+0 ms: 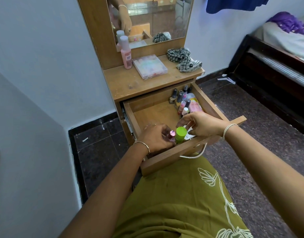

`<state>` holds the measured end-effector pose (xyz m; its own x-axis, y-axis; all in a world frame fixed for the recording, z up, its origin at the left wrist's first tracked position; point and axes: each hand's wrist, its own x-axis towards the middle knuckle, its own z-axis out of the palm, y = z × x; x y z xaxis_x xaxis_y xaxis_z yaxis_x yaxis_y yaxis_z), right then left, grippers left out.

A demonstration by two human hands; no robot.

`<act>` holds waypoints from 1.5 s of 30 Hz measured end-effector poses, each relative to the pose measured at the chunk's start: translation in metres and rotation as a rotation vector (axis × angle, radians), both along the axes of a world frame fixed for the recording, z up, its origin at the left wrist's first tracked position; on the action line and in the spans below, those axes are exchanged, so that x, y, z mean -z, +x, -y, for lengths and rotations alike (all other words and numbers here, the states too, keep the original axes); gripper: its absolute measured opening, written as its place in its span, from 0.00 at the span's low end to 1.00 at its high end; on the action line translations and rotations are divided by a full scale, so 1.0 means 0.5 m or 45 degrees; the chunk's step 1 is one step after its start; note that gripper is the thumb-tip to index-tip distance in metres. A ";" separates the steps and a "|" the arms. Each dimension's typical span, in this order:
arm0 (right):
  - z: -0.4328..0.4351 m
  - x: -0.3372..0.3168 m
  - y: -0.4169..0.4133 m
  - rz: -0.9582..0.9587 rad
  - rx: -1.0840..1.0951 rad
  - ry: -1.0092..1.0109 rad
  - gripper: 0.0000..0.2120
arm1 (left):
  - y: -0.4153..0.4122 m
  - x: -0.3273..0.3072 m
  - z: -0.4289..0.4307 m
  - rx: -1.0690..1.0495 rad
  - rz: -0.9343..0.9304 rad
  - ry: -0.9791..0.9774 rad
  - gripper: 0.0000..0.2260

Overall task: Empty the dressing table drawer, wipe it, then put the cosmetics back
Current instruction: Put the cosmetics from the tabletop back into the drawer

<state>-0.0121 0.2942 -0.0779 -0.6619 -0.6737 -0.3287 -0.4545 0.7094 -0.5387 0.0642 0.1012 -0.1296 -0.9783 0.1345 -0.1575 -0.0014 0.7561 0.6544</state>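
The wooden drawer [148, 107] of the dressing table is pulled out towards me. Near its front edge my left hand [155, 138] grips a small pink-capped bottle [52, 133]. Right beside it stands a green-capped tube [180, 134], and the fingers of my right hand [201, 125] touch its cap. Several nail polish bottles [181, 98] and a pink can [194, 103] crowd the drawer's back right corner. The drawer's left half shows bare wood.
On the tabletop [130, 85] stand a pink bottle [126, 54], a clear plastic case [149, 67] and a crumpled checked cloth [184, 59] under the mirror [153, 19]. A white wall is at left, dark tiled floor around, a bed [281, 48] at right.
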 end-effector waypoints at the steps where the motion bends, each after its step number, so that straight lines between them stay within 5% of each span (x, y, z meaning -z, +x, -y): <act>1: 0.000 0.001 0.001 -0.007 0.003 -0.006 0.23 | 0.001 0.000 -0.001 0.004 0.008 -0.005 0.19; 9: 0.001 -0.006 0.004 -0.093 0.073 -0.062 0.25 | 0.008 -0.010 0.001 0.022 0.067 0.014 0.20; 16: 0.027 -0.035 -0.013 -0.255 0.195 -0.231 0.18 | 0.001 -0.069 0.042 0.010 0.190 0.325 0.26; 23: 0.112 -0.065 -0.069 -0.335 0.330 -0.449 0.11 | -0.064 -0.141 0.099 -0.293 -0.148 0.613 0.16; 35: 0.290 -0.093 -0.188 -0.526 0.358 -0.531 0.19 | -0.231 -0.167 0.227 -0.795 -0.570 0.301 0.20; 40: 0.365 -0.087 -0.243 -0.565 0.284 -0.594 0.24 | -0.304 -0.168 0.257 -0.872 -0.598 0.317 0.27; 45: 0.426 -0.082 -0.279 -0.506 0.244 -0.694 0.32 | -0.348 -0.164 0.275 -0.973 -0.598 0.333 0.22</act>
<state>-0.1516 0.0810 -0.0369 -0.7853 -0.5334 0.3142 -0.5848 0.4728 -0.6591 -0.1100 -0.0361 -0.0474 -0.7717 -0.5962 0.2212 -0.1293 0.4877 0.8634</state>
